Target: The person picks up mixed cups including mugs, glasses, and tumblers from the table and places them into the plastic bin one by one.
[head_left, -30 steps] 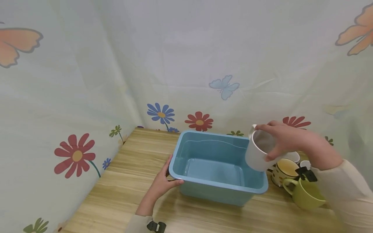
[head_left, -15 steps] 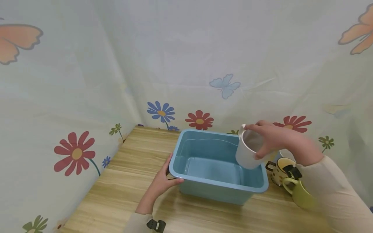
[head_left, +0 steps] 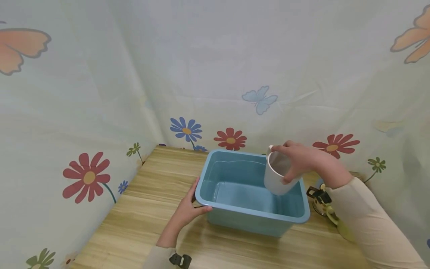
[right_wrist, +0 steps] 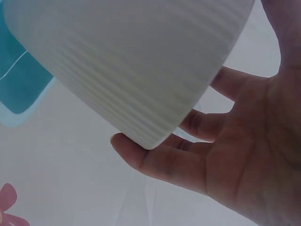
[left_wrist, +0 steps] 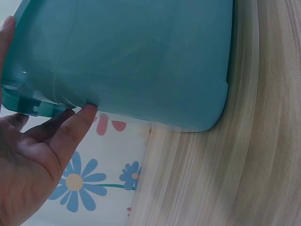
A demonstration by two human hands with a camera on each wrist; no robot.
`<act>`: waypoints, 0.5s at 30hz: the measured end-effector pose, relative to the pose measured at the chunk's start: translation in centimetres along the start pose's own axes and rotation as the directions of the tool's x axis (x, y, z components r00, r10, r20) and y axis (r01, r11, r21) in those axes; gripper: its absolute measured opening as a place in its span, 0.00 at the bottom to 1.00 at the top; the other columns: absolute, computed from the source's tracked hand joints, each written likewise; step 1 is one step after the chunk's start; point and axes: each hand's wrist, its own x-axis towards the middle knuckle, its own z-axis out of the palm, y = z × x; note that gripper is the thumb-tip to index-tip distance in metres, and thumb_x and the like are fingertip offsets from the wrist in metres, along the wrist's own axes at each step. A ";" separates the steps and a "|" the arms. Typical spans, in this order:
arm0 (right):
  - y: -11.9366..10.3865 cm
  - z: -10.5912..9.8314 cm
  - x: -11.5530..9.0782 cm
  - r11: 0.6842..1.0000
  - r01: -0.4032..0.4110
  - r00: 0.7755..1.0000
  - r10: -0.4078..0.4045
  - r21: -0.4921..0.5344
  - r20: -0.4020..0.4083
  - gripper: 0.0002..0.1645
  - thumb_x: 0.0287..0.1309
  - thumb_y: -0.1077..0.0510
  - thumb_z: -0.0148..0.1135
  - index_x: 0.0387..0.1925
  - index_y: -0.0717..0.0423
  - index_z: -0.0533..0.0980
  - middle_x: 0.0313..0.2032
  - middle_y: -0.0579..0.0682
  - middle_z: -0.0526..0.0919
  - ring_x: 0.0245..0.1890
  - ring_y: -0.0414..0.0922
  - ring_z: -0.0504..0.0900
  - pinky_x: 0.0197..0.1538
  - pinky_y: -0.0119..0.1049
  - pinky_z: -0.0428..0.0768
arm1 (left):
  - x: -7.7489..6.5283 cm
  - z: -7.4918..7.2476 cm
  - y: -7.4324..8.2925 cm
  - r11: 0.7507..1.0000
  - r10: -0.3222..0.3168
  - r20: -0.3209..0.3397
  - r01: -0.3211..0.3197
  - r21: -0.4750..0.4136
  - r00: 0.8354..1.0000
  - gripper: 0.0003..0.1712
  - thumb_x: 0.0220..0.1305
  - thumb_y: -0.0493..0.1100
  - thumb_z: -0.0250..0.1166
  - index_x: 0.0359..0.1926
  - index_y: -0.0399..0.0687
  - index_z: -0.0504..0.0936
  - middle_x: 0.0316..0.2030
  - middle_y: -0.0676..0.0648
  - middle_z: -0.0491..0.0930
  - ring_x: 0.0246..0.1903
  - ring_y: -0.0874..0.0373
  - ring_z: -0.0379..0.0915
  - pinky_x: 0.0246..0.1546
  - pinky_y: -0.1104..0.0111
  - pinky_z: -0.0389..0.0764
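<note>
A blue plastic bin (head_left: pixel 248 223) stands on the wooden table in the head view. My left hand (head_left: pixel 186 211) holds its left end, thumb on the front rim and fingers along the outer side; in the left wrist view these fingers (left_wrist: pixel 70 134) reach up under the rim. Over the right part of the bin, my right hand (head_left: pixel 300 158) grips a white mug (head_left: pixel 274 182) by its upper edge, its lower part down inside the opening. The mug tilts slightly, handle toward the back. Its ribbed outer wall (right_wrist: pixel 141 61) fills much of the right wrist view.
Right of the bin, a yellow-green mug (head_left: pixel 346 229) and a patterned mug (head_left: pixel 317 207) with a dark handle are partly hidden by the right sleeve (head_left: pixel 366 220). A flower-printed cloth (head_left: pixel 215 74) hangs behind the wooden table (head_left: pixel 141 209).
My right hand has carried the white mug leftward from the bin's right edge to over its inside. The sleeve now covers more of the other mugs. My left hand stays put.
</note>
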 end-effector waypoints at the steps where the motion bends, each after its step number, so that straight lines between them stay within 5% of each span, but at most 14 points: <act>1: -0.1 0.1 0.1 1.000 0.003 1.000 -0.003 0.003 0.002 0.60 0.36 0.47 0.83 0.73 0.55 0.67 0.59 0.67 0.74 0.52 0.62 0.76 0.41 0.51 0.88 | 0.0 0.0 0.0 1.000 -0.001 0.000 0.001 -0.004 1.000 0.68 0.51 0.54 0.81 0.83 0.55 0.46 0.81 0.41 0.52 0.76 0.38 0.60 0.74 0.43 0.67; 15: -1.1 1.7 2.1 0.999 0.023 1.000 -0.023 0.039 0.005 0.59 0.37 0.49 0.84 0.73 0.52 0.67 0.60 0.64 0.73 0.57 0.62 0.72 0.44 0.51 0.88 | 0.1 0.1 -0.2 1.000 -0.008 -0.002 0.008 -0.015 1.000 0.68 0.51 0.55 0.81 0.83 0.55 0.46 0.81 0.40 0.54 0.74 0.38 0.63 0.72 0.43 0.70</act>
